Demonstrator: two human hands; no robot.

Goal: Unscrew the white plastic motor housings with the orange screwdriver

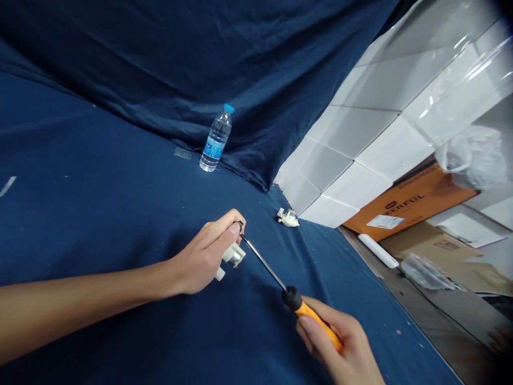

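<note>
My left hand (pixel 204 251) is closed around a small white plastic gear motor (pixel 234 254) with a silvery metal part; my fingers hide much of it. A small dark piece (pixel 240 225) shows at the thumb and fingertip, but I cannot make out what it is. My right hand (pixel 336 337) grips the orange and black handle of a screwdriver (pixel 266 264). Its metal shaft points up and left, and the tip meets or nearly meets the dark piece. Farther off, a similar white gear motor (pixel 287 217) lies on the blue cloth (pixel 152 331).
A water bottle (pixel 216 138) with a blue cap stands by the hanging dark blue cloth (pixel 180 64). Stacked white boxes (pixel 348 131) rise at the right. Beyond them are an orange carton (pixel 417 200), a white roll (pixel 378 251) and clear plastic bags (pixel 428 271).
</note>
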